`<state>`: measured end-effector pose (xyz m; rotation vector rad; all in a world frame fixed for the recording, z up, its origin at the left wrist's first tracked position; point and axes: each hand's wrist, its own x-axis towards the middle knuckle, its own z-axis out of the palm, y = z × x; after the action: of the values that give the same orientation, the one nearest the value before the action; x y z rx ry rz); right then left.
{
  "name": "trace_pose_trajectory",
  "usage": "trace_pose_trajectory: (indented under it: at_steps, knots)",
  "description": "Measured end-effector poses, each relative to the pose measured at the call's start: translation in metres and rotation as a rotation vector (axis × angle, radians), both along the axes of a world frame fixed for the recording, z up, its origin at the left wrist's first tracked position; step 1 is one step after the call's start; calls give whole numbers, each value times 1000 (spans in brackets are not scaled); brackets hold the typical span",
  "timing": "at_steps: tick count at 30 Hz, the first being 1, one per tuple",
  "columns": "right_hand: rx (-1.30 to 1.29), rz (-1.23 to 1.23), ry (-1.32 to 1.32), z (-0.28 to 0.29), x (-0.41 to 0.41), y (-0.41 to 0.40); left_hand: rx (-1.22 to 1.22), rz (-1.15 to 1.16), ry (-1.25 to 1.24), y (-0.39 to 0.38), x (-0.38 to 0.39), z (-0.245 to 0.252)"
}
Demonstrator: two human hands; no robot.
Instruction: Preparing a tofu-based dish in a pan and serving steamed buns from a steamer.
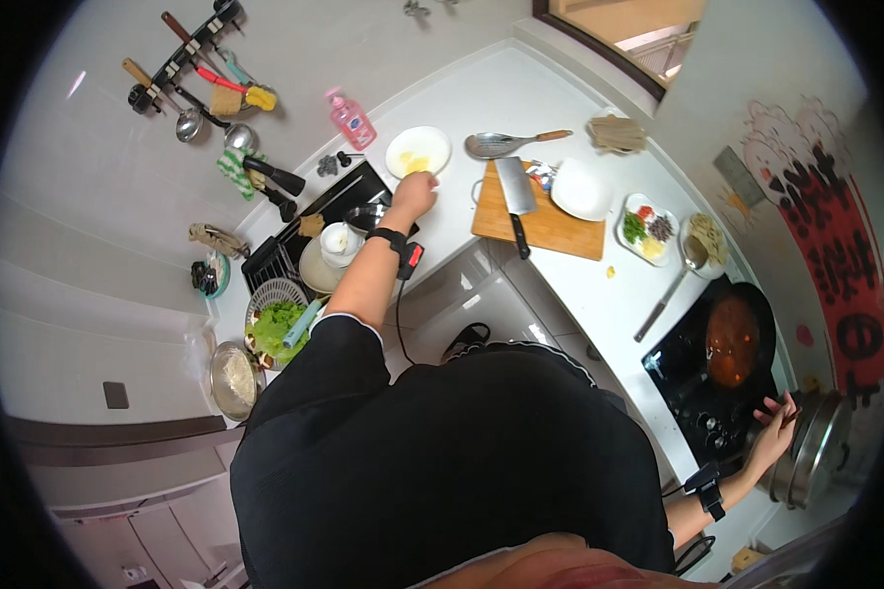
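Observation:
My left hand (415,194) reaches to the near edge of a white plate (404,140) bearing thin yellow slices (414,163). Its fingers are bent and mostly hidden beneath the hand, so any hold is unclear. Far to the right, my right hand (773,433) is beside a black wok (765,316) on the dark cooktop (681,379). Reddish-brown liquid (732,342) fills the wok's bottom. Some fingers of that hand are apart, and a dark slender part lies by them; whether they grip it is unclear.
A cleaver (516,188) lies on a wooden cutting board (563,234), near an empty white dish (580,190). Chopped ingredients fill a white plate (648,230). A ladle (667,298) rests by the cooktop. Stacked steel pots (818,449) stand near my right hand; lettuce (276,327) sits left.

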<state>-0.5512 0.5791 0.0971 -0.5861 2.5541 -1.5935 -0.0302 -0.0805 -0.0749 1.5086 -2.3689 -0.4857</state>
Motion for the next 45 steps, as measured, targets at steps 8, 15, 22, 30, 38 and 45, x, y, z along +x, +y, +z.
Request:
trace_pose_trajectory:
  at_steps: [8, 15, 22, 30, 38, 45]
  knots:
    - [153, 66, 80, 26, 89, -142, 45, 81, -112, -116, 110, -45]
    - [286, -3, 66, 39, 152, -180, 188, -135, -151, -202, 63, -80]
    - [438, -94, 114, 56, 197, -184, 387, -148, -315, -210, 40, -79]
    - [492, -115, 100, 55, 218, -198, 197, -197, -275, -225, 30, -128]
    - [532, -98, 83, 49, 229, -195, 312, -259, -445, -233, 24, -122]
    - [535, -99, 95, 48, 234, -186, 480, -169, -322, -221, 17, -98]
